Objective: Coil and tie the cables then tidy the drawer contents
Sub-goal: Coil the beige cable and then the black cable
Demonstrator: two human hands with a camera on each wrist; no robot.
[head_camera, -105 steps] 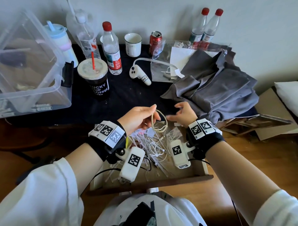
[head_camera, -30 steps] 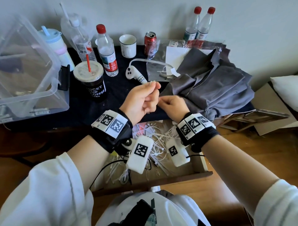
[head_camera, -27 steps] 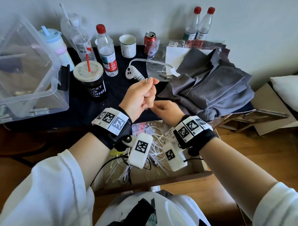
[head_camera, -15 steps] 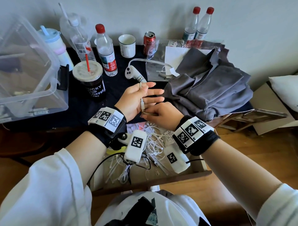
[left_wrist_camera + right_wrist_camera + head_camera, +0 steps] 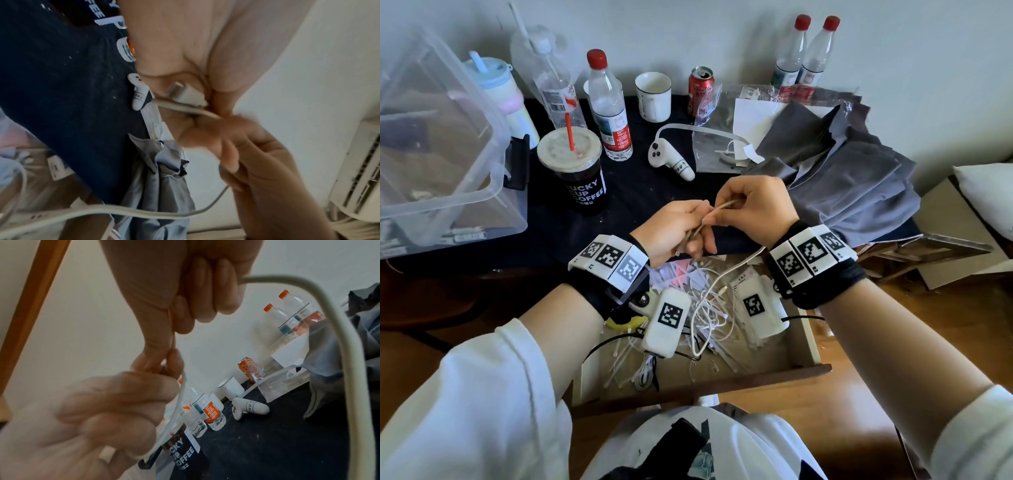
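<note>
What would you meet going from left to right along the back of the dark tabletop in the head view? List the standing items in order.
Pastel tumbler with a straw → clear bottle with a straw → red-capped water bottle → white mug → red drink can → pair of red-capped bottles.

I see a beige cable (image 5: pixel 717 212) pinched taut, its tail trailing into the open wooden drawer (image 5: pixel 804 346) of tangled white cables (image 5: pixel 709 315).

We have bare dark counter (image 5: pixel 640 192) between the coffee cup (image 5: pixel 580 173) and the grey cloth (image 5: pixel 852 185); the white controller (image 5: pixel 671 161) stands beyond it. Below, tangled white cables (image 5: pixel 709 311) and zip ties crowd the open drawer (image 5: pixel 808 342).
</note>
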